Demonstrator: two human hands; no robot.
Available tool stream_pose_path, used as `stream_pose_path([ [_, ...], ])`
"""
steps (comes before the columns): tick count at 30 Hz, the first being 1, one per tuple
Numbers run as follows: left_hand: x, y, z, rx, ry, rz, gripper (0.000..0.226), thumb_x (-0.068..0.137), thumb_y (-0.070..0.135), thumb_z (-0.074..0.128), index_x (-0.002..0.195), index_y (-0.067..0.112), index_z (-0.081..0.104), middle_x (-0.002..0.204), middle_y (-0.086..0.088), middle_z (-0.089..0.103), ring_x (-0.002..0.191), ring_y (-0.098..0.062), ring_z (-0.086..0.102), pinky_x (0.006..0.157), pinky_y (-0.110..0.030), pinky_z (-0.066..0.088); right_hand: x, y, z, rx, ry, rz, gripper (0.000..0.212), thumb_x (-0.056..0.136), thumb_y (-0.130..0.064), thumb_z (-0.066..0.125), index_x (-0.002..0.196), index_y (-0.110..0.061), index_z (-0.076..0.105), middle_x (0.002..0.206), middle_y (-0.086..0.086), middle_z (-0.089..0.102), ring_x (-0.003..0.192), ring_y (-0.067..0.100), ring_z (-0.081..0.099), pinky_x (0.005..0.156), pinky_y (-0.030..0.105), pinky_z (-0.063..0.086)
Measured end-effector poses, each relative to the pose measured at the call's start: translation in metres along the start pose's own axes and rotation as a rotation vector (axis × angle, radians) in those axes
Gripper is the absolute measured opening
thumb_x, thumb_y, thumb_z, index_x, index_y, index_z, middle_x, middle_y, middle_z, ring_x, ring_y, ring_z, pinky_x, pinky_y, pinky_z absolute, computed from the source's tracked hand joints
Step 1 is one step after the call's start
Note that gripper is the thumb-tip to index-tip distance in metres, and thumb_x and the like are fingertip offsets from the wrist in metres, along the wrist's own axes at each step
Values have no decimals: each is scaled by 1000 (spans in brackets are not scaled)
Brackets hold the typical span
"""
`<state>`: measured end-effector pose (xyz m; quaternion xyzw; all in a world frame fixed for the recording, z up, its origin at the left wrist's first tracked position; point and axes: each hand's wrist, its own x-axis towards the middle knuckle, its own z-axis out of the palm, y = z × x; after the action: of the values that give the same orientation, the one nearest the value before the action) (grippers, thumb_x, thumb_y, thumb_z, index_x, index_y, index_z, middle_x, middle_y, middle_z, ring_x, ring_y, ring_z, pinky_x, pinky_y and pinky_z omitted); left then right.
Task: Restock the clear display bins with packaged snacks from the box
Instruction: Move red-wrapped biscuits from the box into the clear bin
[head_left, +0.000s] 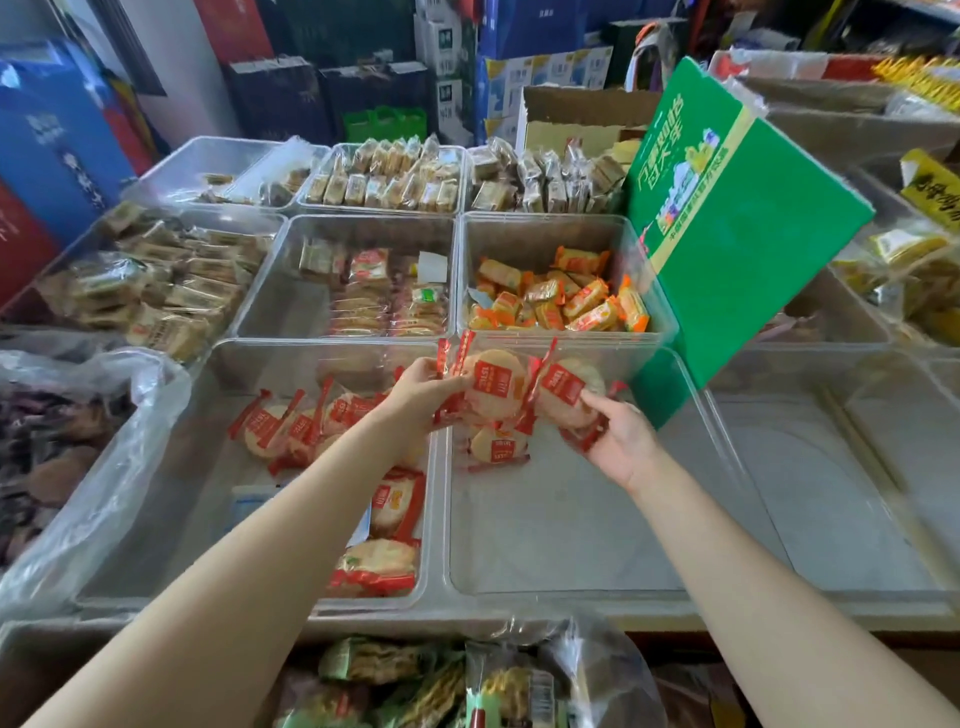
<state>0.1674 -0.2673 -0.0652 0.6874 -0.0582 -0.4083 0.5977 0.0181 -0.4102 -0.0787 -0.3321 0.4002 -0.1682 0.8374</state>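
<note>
A shop counter (519, 618) carries rows of clear plastic display bins, with stacked blue and red gift cartons (57, 150) behind. Both hands meet above the wall between two front bins. The left hand (421, 392) has its fingers curled around red-and-clear wrapped round rice crackers (493, 387); the right hand (621, 441) pinches another such cracker pack (566, 395) from below. The near-left clear bin (156, 519) holds a scatter of the same packs; the near-middle clear bin (571, 530) holds one pack (498, 447) near its far wall. A tilted green cardboard box (743, 234) stands just right of the bin of orange-wrapped snacks (561, 296).
</note>
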Motion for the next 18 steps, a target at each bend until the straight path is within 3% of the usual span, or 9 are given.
stream_pose_path([
  [1, 3, 1, -1, -18, 6, 5, 44, 86, 11, 65, 121, 1, 42, 113, -21, 58, 98, -31, 63, 85, -48, 53, 4, -3, -3, 34, 2, -16, 37, 95, -4, 44, 131, -6, 48, 77, 7, 72, 78, 20, 63, 56, 26, 55],
  [4, 8, 4, 1, -13, -21, 9, 45, 84, 10, 67, 121, 2, 43, 114, -19, 60, 102, -30, 63, 86, -46, 54, 7, -10, -4, 13, -111, 16, 28, 95, -8, 44, 123, -9, 52, 99, 10, 66, 93, 22, 59, 77, 35, 52],
  [6, 8, 3, 8, 38, -71, 14, 42, 82, 8, 68, 117, 6, 44, 108, -14, 61, 95, -25, 65, 82, -41, 55, 5, -7, 4, -89, -189, 62, 21, 95, -9, 45, 114, -11, 55, 104, 12, 64, 94, 24, 60, 82, 40, 49],
  [10, 4, 4, 14, 14, -183, -13, 35, 86, 7, 63, 117, 8, 46, 103, -10, 60, 87, -19, 64, 69, -32, 59, 9, 1, 11, -197, -159, 6, 24, 91, -7, 53, 115, -13, 53, 100, 13, 62, 88, 27, 60, 72, 41, 47],
  [14, -1, 5, 10, -9, -436, -78, 45, 87, 2, 59, 128, 14, 44, 121, -16, 59, 104, -28, 64, 82, -40, 57, 14, -1, -3, -214, -132, -21, 36, 91, -8, 54, 125, -16, 46, 102, 14, 61, 89, 29, 59, 66, 40, 48],
  [18, -1, 6, 19, -67, -420, -25, 48, 87, -7, 55, 130, 10, 41, 119, -15, 57, 97, -25, 65, 80, -38, 58, 16, -6, -7, -222, -158, -32, 35, 92, -11, 51, 127, -15, 51, 99, 12, 64, 85, 25, 60, 59, 32, 46],
])
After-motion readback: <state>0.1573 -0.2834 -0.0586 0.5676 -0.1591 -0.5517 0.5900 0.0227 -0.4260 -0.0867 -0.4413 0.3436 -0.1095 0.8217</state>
